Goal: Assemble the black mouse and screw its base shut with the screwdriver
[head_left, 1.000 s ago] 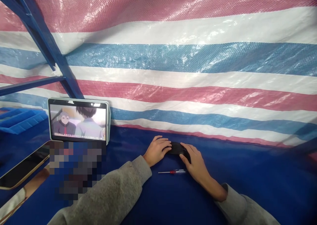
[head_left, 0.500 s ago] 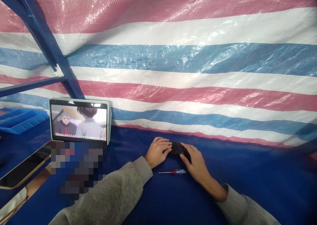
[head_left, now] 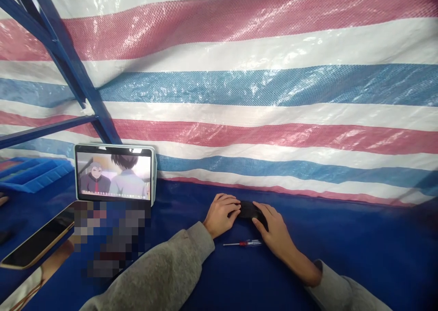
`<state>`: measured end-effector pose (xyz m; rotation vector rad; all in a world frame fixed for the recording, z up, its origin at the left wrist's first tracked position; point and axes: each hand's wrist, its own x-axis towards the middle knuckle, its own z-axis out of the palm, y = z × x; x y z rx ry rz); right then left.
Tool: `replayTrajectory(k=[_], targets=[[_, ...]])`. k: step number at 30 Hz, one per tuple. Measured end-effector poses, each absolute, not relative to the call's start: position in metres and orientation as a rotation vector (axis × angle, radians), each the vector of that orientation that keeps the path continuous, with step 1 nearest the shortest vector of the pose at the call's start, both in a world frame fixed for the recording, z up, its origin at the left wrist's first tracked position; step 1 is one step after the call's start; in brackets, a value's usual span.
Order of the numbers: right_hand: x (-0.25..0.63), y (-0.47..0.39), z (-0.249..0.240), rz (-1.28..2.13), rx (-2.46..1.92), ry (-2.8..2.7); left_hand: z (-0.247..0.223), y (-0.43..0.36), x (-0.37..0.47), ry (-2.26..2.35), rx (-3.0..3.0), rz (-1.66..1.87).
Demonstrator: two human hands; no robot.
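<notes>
Between my two hands lies a smooth black object shaped like a computer mouse (head_left: 249, 209), low over the blue table. My left hand (head_left: 223, 214) grips its left end, fingers bent over the top and thumb along the near side. The right end is held by my right hand (head_left: 272, 229), whose fingers curl over the far side and partly cover it. Just in front of the mouse, a small screwdriver (head_left: 242, 243) with a red and clear handle rests on the table, its tip pointing left. Neither hand touches it.
A tablet (head_left: 114, 174) playing a cartoon stands at the left. Nearer, another person's hand, partly blurred out, is by a phone (head_left: 41, 238). Blue trays (head_left: 44, 174) sit at the far left. A striped plastic sheet (head_left: 256, 133) and blue metal frame (head_left: 78, 83) border the table (head_left: 342, 247).
The camera view has tilted slightly, so everything appears a little lower and farther right. Both hands keep their hold on the mouse, with hardly any movement; the screwdriver stays put.
</notes>
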<state>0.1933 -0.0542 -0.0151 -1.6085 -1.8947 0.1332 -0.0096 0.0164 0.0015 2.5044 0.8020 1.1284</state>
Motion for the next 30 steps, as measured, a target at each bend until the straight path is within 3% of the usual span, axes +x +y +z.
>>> replayTrajectory(k=[30], targets=[[0.1931, -0.055, -0.0098, 0.181, -1.62, -1.89, 0.0102, 0.013, -0.0108, 0.838, 2.565, 0.773]])
